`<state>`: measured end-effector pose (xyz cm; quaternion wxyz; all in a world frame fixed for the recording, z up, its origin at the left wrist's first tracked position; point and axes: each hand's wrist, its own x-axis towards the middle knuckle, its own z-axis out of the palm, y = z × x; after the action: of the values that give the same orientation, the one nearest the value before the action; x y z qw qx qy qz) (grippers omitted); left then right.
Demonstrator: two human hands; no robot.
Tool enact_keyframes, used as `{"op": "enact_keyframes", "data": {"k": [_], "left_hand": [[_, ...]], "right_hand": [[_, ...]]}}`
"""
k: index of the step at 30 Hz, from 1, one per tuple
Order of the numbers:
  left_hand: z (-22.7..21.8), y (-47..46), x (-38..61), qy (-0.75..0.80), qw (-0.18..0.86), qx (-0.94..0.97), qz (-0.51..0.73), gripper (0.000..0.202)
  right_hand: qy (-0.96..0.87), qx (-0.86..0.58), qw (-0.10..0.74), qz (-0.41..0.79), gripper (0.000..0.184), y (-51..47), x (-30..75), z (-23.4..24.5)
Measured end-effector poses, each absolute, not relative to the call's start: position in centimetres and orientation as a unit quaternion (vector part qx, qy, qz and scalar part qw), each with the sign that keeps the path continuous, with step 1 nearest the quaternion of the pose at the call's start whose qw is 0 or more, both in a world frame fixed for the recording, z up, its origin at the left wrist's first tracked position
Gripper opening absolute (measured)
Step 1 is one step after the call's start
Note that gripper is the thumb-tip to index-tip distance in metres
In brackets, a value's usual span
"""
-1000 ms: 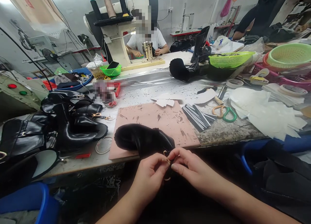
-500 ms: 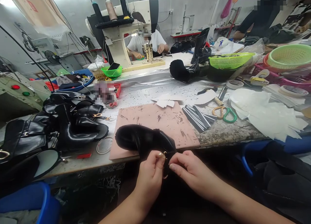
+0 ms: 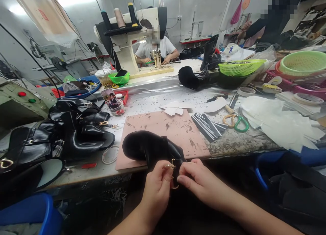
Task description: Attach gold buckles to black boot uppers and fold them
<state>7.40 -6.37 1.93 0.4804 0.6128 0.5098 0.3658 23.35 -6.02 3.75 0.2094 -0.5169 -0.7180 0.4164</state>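
A black boot [image 3: 152,145] lies on its side, its sole end on a pink board [image 3: 142,121] and its shaft coming toward me over the table edge. My left hand [image 3: 159,180] pinches a gold-coloured metal buckle [image 3: 173,164] beside the boot. Close on its right, my right hand [image 3: 195,175] has thumb and fingers closed on a black strap [image 3: 177,169] that runs to the buckle. The lower part of the boot and the strap's far end are lost in dark shadow and behind my hands.
Finished-looking black boots [image 3: 76,129] are heaped at the left. Scissors [image 3: 239,122], black-and-white strips [image 3: 207,126] and white paper pieces [image 3: 277,121] lie on the right. A phone [image 3: 110,98] leans on a jar. Behind, a person sits at a sewing machine [image 3: 132,41].
My right hand's fingers have turned slightly, and more of the black strap and the buckle shows between my hands. My left hand keeps its pinch. The view has shifted slightly.
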Motion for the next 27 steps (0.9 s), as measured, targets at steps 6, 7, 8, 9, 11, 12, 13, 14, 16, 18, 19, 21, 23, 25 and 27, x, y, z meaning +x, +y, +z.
{"op": "enact_keyframes", "data": {"k": [6,7,8,9,11,12,13,14,16,18,19,21,23,25,27], "left_hand": [[2.3,-5.9,7.2,0.524,0.532,0.550,0.373,0.030],[2.4,-5.8,7.2,0.523,0.550,0.539,0.366,0.031],[2.5,-5.8,7.2,0.521,0.566,0.527,0.361,0.031],[2.5,-5.7,7.2,0.518,0.582,0.516,0.357,0.031],[2.5,-5.8,7.2,0.508,0.609,0.499,0.349,0.032],[2.5,-5.9,7.1,0.504,0.619,0.495,0.344,0.032],[2.6,-6.0,6.9,0.502,0.621,0.494,0.342,0.032],[2.6,-6.1,6.5,0.505,0.611,0.498,0.351,0.031],[2.8,-6.0,5.1,0.531,0.530,0.512,0.418,0.028],[2.9,-5.6,2.9,0.567,0.379,0.513,0.521,0.028],[2.9,-5.3,1.5,0.581,0.302,0.502,0.565,0.030],[2.7,-4.5,-1.7,0.603,0.192,0.467,0.618,0.031],[2.2,-3.8,-5.2,0.626,0.135,0.413,0.647,0.032],[1.7,-3.0,-8.5,0.658,0.106,0.363,0.651,0.033],[1.4,-2.1,-11.4,0.706,0.092,0.351,0.609,0.032]], "right_hand": [[-0.757,-0.471,0.284,0.351,0.022,-5.3,24.0,3.7],[-0.753,-0.468,0.326,0.328,0.022,-4.9,24.3,3.7],[-0.740,-0.473,0.367,0.307,0.020,-4.2,24.6,3.7],[-0.724,-0.484,0.394,0.295,0.019,-3.4,24.8,3.7],[-0.701,-0.500,0.386,0.330,0.032,-1.5,24.7,3.5],[-0.705,-0.490,0.353,0.373,0.038,-0.6,24.5,3.4],[-0.716,-0.468,0.308,0.416,0.040,0.3,24.1,3.3],[-0.731,-0.445,0.265,0.445,0.037,1.1,23.7,3.3],[-0.754,-0.418,0.216,0.458,0.024,2.3,22.9,3.4],[-0.755,-0.431,0.229,0.438,0.024,3.5,22.3,3.9],[-0.749,-0.439,0.250,0.429,0.027,4.3,22.1,4.3],[-0.739,-0.445,0.292,0.412,0.031,6.4,21.6,5.0],[-0.736,-0.448,0.325,0.389,0.034,9.4,20.9,5.6],[-0.736,-0.467,0.348,0.346,0.034,13.2,19.8,5.9],[-0.734,-0.501,0.357,0.287,0.033,17.0,18.4,6.0]]}}
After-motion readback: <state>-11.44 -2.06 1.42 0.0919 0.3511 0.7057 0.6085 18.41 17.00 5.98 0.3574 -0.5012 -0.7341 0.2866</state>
